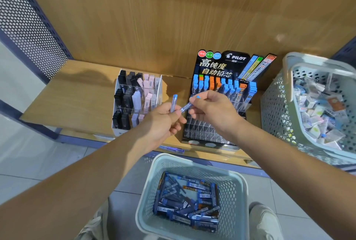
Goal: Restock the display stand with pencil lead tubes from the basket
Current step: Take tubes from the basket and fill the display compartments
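**Two tubes in hand before the stand**

I am looking down on the basket [148,186] nearest me, which is holding loose pencil lead tubes [188,201]. Above it, my left grip [163,122] is holding one tube [174,103] upright, and my right grip [213,110] is pinching a second tube [185,107] just beside it. Behind both, the display stand [217,66] is sitting on the shelf [77,101], with tubes filling its rear rows.
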